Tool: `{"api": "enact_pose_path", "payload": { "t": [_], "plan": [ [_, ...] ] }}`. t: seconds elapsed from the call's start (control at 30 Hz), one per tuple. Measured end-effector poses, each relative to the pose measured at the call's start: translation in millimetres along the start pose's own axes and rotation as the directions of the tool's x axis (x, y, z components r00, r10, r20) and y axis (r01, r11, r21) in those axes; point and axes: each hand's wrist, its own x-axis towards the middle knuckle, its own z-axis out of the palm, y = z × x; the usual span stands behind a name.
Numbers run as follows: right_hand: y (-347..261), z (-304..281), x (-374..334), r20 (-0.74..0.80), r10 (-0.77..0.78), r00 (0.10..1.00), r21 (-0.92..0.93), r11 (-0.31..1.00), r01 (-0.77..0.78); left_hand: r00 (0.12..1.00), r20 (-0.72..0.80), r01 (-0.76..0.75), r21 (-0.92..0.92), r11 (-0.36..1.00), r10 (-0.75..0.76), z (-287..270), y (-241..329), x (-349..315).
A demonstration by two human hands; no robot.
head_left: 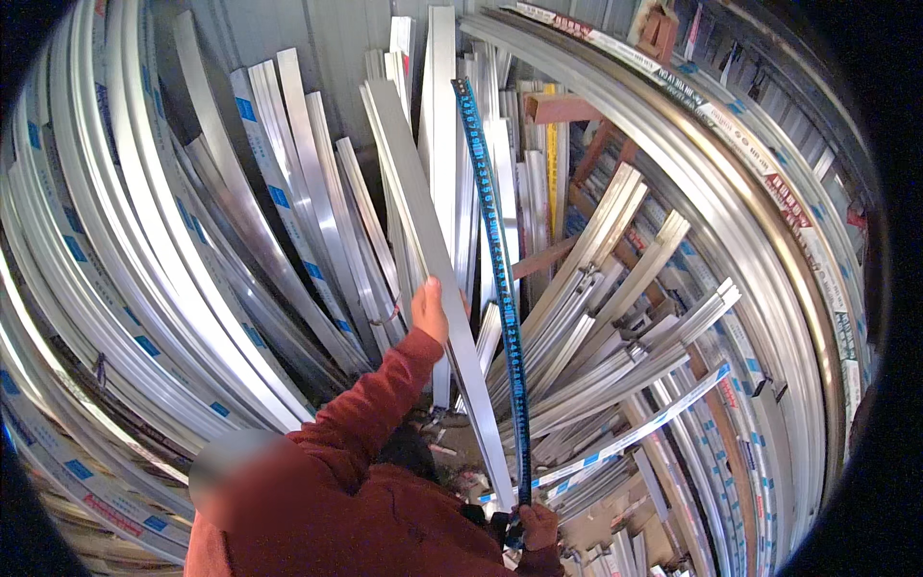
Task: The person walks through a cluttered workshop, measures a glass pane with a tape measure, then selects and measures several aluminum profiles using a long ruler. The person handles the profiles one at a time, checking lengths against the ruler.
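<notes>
From my remote seat, taking the view as a clock face, I see long silver profiles (130, 202) at 9 o'clock, bowed by the lens and dotted with blue labels. Toward 11 o'clock, more lengths stand against the grey wall (327, 34).

The red sleeve (370, 389) comes up from 7 o'clock to the left hand (430, 310), just off the clock's centre. I see this hand pinching the bar (464, 356): the thumb lies on its near side, and fingertips show past its right edge. The bar slants from 11 o'clock through the grip down almost to 6, its lower end just beside the other hand. Behind it, a white upright (441, 125) stands at 12.

Right of the bar, the blue-and-black tape (500, 269) runs from 12 o'clock to half past 5. Its top end is apart from the bar; the two draw close toward the bottom, where I can't tell whether they touch. At the tape's foot is the right hand (538, 526), fingers closed on it near a dark block (499, 527); the exact finger placement is too small for me to read.

A yellow strip (552, 183) stands at 1 o'clock, loose lengths (606, 226) lean at 2, a labelled strip (644, 429) slants across 4, and curved profiles (735, 178) sweep past 3.
</notes>
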Motion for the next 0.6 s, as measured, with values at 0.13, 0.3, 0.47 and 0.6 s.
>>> {"api": "enact_pose_path", "payload": {
  "t": [0.13, 0.3, 0.47, 0.6],
  "plan": [
    [-28, 1, -15, -0.035, -0.029, 0.999, -0.227, 0.974, 0.020, 0.988, 0.048, 0.150, -0.094, 0.984, -0.146, 28, 1, -32],
    [-1, 1, -6, -0.068, -0.080, 0.994, -0.304, 0.951, 0.056, 0.954, 0.122, 0.289, -0.135, 0.948, -0.274, 19, -54, -32],
    [8, 1, 3, -0.151, 0.065, 0.986, -0.124, 0.989, -0.084, 0.919, 0.181, 0.375, -0.136, 0.917, -0.349, 39, -57, -36],
    [5, 7, 15, -0.137, 0.099, 0.986, -0.016, 0.995, -0.102, 0.903, 0.196, 0.413, -0.155, 0.897, -0.382, 44, -54, -30]
  ]
}}
